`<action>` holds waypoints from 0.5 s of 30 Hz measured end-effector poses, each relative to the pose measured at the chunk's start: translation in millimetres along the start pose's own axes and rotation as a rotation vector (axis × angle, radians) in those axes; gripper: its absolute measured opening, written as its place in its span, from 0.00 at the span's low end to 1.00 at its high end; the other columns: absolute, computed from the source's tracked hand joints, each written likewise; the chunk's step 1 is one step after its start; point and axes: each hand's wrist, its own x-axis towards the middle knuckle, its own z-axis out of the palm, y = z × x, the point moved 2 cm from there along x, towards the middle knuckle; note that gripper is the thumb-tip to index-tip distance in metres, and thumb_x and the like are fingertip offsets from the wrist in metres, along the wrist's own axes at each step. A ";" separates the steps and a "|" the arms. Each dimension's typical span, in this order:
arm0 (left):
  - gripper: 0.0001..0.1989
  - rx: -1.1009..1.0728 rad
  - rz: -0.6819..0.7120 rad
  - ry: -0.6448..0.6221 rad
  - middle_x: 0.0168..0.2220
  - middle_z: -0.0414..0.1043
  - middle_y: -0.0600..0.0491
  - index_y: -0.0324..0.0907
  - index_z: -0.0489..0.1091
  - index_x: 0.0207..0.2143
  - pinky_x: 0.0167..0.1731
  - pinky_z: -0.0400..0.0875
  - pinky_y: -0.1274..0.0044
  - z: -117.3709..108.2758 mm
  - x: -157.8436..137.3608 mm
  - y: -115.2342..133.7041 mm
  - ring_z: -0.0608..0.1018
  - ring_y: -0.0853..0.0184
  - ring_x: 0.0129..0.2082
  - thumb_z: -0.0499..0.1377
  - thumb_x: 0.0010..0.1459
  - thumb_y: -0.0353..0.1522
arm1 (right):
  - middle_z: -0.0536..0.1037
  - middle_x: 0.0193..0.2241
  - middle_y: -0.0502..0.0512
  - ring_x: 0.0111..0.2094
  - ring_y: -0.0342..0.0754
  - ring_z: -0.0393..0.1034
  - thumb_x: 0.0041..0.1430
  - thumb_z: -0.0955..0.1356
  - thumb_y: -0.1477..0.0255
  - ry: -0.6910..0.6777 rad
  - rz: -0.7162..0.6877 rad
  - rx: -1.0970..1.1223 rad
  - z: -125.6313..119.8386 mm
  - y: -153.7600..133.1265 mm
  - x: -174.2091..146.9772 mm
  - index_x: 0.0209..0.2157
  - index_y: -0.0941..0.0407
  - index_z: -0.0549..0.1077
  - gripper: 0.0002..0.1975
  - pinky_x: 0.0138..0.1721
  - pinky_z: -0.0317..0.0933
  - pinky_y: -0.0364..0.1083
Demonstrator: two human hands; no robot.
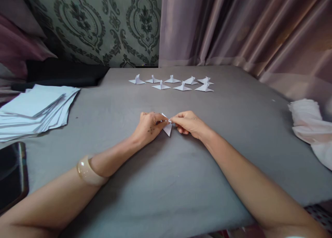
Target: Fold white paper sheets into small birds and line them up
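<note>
Between my two hands, over the middle of the table, is a small folded white paper piece (167, 129) with pointed ends. My left hand (150, 125) grips it from the left, thumb and fingers pinched together. From the right, my right hand (188, 123) pinches its upper tip between thumb and forefinger, the other fingers curled in. Part of the paper is hidden behind my left fingers. Farther back stand several finished-looking white origami birds (182, 87) in two loose rows, wings spread to the sides.
A stack of white paper sheets (33, 108) lies at the left, with a black cloth-like item (67, 72) behind it. Nearer on the left is a phone (12, 175). White crumpled fabric (308, 124) lies at the right edge. Curtains (233, 30) hang behind the grey-covered table (166, 189).
</note>
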 end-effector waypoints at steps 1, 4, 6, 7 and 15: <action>0.09 0.001 -0.001 0.004 0.33 0.79 0.52 0.44 0.77 0.34 0.39 0.65 0.73 0.0 -0.1 0.3 0.76 0.65 0.33 0.56 0.60 0.31 | 0.63 0.11 0.45 0.12 0.36 0.54 0.49 0.69 0.71 0.002 0.001 0.006 -0.1 -0.4 -0.2 0.20 0.56 0.66 0.09 0.11 0.44 0.37; 0.09 0.017 -0.008 0.019 0.31 0.79 0.52 0.44 0.78 0.33 0.40 0.64 0.73 -0.1 -0.3 1.3 0.76 0.65 0.32 0.57 0.59 0.31 | 0.64 0.12 0.45 0.13 0.36 0.56 0.48 0.70 0.72 -0.003 0.011 0.033 -1.5 -0.3 -0.2 0.19 0.56 0.67 0.09 0.11 0.44 0.37; 0.08 0.023 -0.020 0.031 0.30 0.79 0.52 0.44 0.77 0.32 0.40 0.64 0.73 -0.4 -0.6 1.9 0.76 0.66 0.32 0.57 0.59 0.31 | 0.64 0.13 0.46 0.14 0.36 0.56 0.48 0.70 0.71 -0.018 0.012 0.057 -3.0 1.2 0.9 0.20 0.57 0.67 0.09 0.11 0.44 0.37; 0.08 0.019 -0.027 0.040 0.30 0.78 0.52 0.43 0.77 0.32 0.39 0.64 0.73 -0.7 -0.8 2.1 0.76 0.66 0.32 0.57 0.59 0.31 | 0.65 0.13 0.46 0.14 0.36 0.56 0.49 0.71 0.70 -0.025 0.009 0.073 -3.9 2.4 1.6 0.20 0.57 0.68 0.09 0.11 0.44 0.37; 0.10 -0.018 -0.166 0.206 0.30 0.78 0.53 0.42 0.78 0.31 0.32 0.65 0.77 -4.3 1.9 -10.4 0.75 0.68 0.29 0.56 0.58 0.34 | 0.66 0.13 0.46 0.12 0.35 0.54 0.52 0.71 0.64 0.001 -0.032 0.138 -8.0 10.0 2.7 0.24 0.58 0.70 0.12 0.13 0.47 0.37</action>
